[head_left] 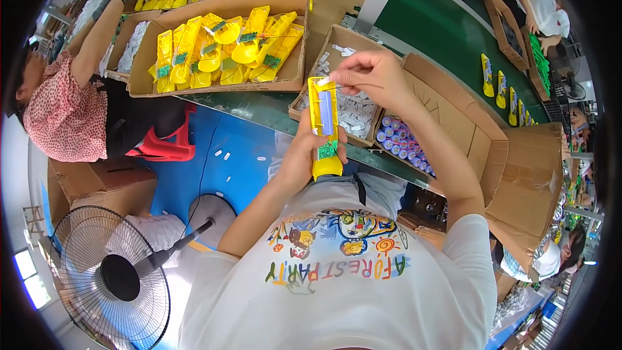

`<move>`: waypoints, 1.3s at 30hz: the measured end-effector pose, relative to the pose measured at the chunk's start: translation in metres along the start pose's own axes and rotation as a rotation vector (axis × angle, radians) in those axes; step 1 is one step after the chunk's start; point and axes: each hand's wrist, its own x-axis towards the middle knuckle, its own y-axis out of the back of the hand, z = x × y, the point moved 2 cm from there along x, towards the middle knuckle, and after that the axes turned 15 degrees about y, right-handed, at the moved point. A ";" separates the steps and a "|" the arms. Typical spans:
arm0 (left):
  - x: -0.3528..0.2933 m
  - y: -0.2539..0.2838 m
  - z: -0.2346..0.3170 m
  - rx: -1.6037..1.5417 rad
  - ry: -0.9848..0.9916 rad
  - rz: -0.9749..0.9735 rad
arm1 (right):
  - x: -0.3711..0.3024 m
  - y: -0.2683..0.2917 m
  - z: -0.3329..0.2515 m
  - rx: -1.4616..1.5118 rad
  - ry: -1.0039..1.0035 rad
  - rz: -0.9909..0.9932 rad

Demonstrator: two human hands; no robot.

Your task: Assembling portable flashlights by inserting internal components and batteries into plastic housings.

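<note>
My left hand (299, 157) is closed round a yellow plastic housing (328, 168), held upright in front of my shirt. Inside it lie a purple cylindrical battery (326, 113) and a green circuit board (327, 150). At the housing's far end, my right hand (378, 79) pinches a small white plastic piece (324, 81) between thumb and fingers. A thin dark wire runs beside those fingertips. Just beyond the housing, small white parts (356, 120) fill a shallow carton, partly hidden by my right hand.
A carton (220, 91) of yellow housings with boards stands left on the green bench. Purple batteries (403, 139) fill a carton at right, beside a larger open carton (453, 100). Yellow pieces (501, 89) line a green belt. A fan (121, 277) and a co-worker (68, 107) are at left.
</note>
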 end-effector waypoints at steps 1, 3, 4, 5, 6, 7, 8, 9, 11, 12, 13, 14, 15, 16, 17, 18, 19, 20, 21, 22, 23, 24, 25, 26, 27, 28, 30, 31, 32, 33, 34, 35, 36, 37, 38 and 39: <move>-0.001 -0.003 0.002 -0.049 0.009 0.005 | -0.002 -0.002 -0.003 -0.185 0.064 -0.034; 0.000 -0.007 0.003 -0.096 0.023 0.002 | -0.007 -0.004 0.002 -0.213 0.107 -0.012; 0.000 -0.007 0.002 0.042 -0.002 0.053 | -0.009 -0.004 0.003 -0.241 0.149 0.009; 0.001 -0.007 0.002 0.179 -0.028 0.109 | -0.011 -0.004 0.001 -0.239 0.149 0.006; 0.002 -0.007 0.002 0.177 -0.029 0.112 | -0.013 -0.004 -0.003 -0.231 0.101 0.017; 0.004 -0.008 0.002 0.271 -0.041 0.112 | -0.016 -0.002 -0.009 -0.224 0.054 0.029; 0.007 -0.009 0.002 0.363 -0.051 0.112 | -0.018 0.000 -0.013 -0.217 0.004 0.042; 0.011 -0.011 0.000 0.362 -0.048 0.113 | -0.021 0.003 -0.017 -0.216 0.002 0.042; 0.021 -0.018 -0.005 0.493 -0.038 0.113 | -0.026 0.011 -0.021 -0.089 -0.104 0.081; 0.024 -0.019 -0.003 0.493 -0.034 0.109 | -0.026 0.016 -0.021 -0.090 -0.107 0.085; 0.026 -0.020 0.000 0.447 -0.023 0.042 | -0.025 0.023 -0.022 -0.242 -0.042 0.094; 0.029 -0.022 0.001 0.398 -0.009 -0.023 | -0.024 0.027 -0.022 -0.394 0.021 0.101; 0.028 -0.027 0.003 0.313 0.021 -0.035 | -0.023 0.029 -0.023 -0.394 0.018 0.100; 0.031 -0.031 0.006 0.311 0.019 -0.032 | -0.022 0.029 -0.026 -0.213 0.073 0.143; 0.034 -0.034 0.006 0.303 0.044 -0.064 | -0.022 0.027 -0.027 -0.029 0.126 0.177; 0.034 -0.037 0.005 0.294 0.062 -0.088 | -0.025 0.031 -0.027 -0.019 0.129 0.155; 0.037 -0.044 0.000 0.269 0.038 -0.087 | -0.032 0.042 -0.025 -0.154 0.123 0.091; 0.041 -0.041 0.010 0.278 0.003 -0.050 | -0.031 0.059 -0.020 -0.284 0.145 0.022; 0.045 -0.037 0.027 0.561 -0.170 0.038 | -0.028 0.088 -0.008 -0.389 0.052 0.124; 0.047 -0.036 0.042 0.842 -0.330 0.120 | -0.026 0.156 0.033 -0.044 0.137 0.366; 0.043 -0.016 0.074 1.006 -0.541 0.481 | -0.020 0.220 0.033 -0.735 0.346 0.394; 0.036 0.004 0.117 1.153 -0.745 0.838 | -0.020 0.304 0.057 -0.856 0.340 0.524; 0.030 0.011 0.156 1.104 -0.838 1.238 | -0.024 0.395 0.086 -1.053 0.279 0.598; 0.023 0.030 0.188 1.169 -0.917 1.437 | -0.025 0.446 0.111 -1.326 0.120 0.648; 0.029 0.055 0.211 1.409 -0.728 1.624 | -0.049 0.528 0.159 -1.326 0.132 0.657; 0.040 0.080 0.222 1.639 -0.493 1.805 | -0.067 0.566 0.207 -1.455 -0.054 0.409; 0.065 0.110 0.231 1.633 0.048 1.739 | -0.079 0.588 0.240 -1.340 -0.084 0.312; 0.067 0.124 0.231 1.571 0.008 1.651 | -0.086 0.587 0.242 -1.238 -0.135 0.215; 0.059 0.119 0.229 1.589 0.017 1.670 | -0.067 0.562 0.234 -1.443 -0.120 0.239; 0.038 0.105 0.221 1.670 -0.235 1.737 | -0.029 0.508 0.202 -1.640 -0.092 0.253; 0.028 0.091 0.210 1.735 -0.515 1.733 | -0.018 0.468 0.163 -1.558 0.107 0.291; 0.032 0.065 0.198 1.790 -0.731 1.637 | -0.015 0.424 0.124 -1.477 0.283 0.339; 0.038 0.040 0.184 1.652 -0.821 1.459 | -0.011 0.347 0.081 -1.313 0.410 0.384; 0.040 0.019 0.164 1.508 -0.881 1.290 | -0.007 0.278 0.044 -0.998 0.336 0.333; 0.049 0.022 0.142 1.092 -0.880 0.944 | -0.007 0.215 0.017 -0.596 0.287 0.250; 0.051 -0.003 0.122 0.966 -0.781 0.787 | -0.013 0.171 0.004 -0.394 0.211 0.150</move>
